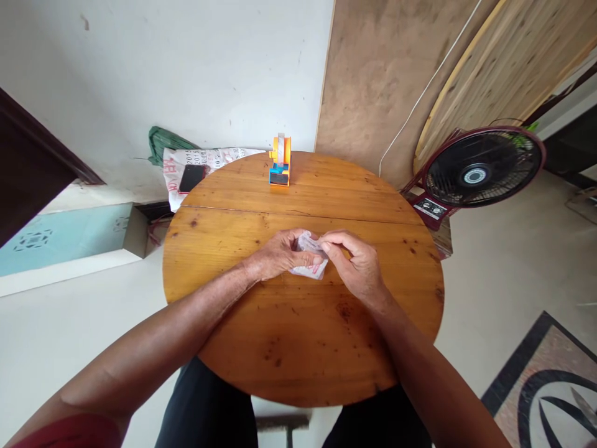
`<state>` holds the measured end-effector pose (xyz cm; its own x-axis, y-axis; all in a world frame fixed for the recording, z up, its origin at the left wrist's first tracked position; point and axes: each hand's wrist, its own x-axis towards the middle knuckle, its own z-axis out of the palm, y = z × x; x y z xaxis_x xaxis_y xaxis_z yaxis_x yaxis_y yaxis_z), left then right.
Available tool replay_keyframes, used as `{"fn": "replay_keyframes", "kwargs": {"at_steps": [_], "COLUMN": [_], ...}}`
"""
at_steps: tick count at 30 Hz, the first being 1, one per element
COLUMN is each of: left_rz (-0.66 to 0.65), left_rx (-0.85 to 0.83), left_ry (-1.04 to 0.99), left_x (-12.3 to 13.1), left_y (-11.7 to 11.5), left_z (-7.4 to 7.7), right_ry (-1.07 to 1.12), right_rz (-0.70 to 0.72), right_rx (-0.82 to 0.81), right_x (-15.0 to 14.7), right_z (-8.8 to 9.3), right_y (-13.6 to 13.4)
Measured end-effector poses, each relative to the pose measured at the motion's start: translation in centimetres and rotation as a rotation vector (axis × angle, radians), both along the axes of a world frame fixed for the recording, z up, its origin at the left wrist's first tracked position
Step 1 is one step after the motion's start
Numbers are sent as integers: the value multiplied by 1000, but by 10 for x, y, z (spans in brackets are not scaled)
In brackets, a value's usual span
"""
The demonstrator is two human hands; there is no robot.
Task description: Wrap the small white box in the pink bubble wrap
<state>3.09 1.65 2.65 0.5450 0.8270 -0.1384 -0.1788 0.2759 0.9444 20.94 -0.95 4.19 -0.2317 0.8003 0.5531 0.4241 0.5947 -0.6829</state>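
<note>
A small, crinkled plastic packet (310, 270), whitish and see-through with pink-red print, is held over the middle of the round wooden table (298, 336). My left hand (278, 254) grips its left side, thumb lying across the front and the other fingers behind it. At the packet's upper right, my right hand (357, 264) pinches the edge between thumb and index finger. What is inside the packet cannot be made out.
An orange and blue tape dispenser (280, 162) stands at the table's far edge. A dark phone (191, 178) lies on a printed white bag (172, 168) at the back left. To the right is a fan (474, 176).
</note>
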Motion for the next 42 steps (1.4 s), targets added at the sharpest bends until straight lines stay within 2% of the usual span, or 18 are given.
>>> {"fn": "replay_keyframes", "kwargs": {"at_steps": [5, 10, 12, 31, 36, 42], "left_rz": [34, -69, -71, -22, -13, 6], "left_rx": [-104, -161, -161, -143, -139, -166], "left_ry": [-10, -53, -65, -99, -113, -108], "left_x": [-3, -10, -12, -11, -11, -13], "left_y": [2, 5, 5, 7, 7, 11], "left_z": [1, 6, 6, 1, 3, -1], "right_ry": [-5, 12, 22, -77, -217, -574], "right_rz": [19, 26, 25, 13, 35, -18], "right_rx": [-41, -96, -100, 62, 143, 278], "right_x": [-1, -1, 0, 3, 5, 11], "right_z": [-3, 0, 1, -2, -1, -2], "right_y": [1, -1, -1, -1, -3, -3]}}
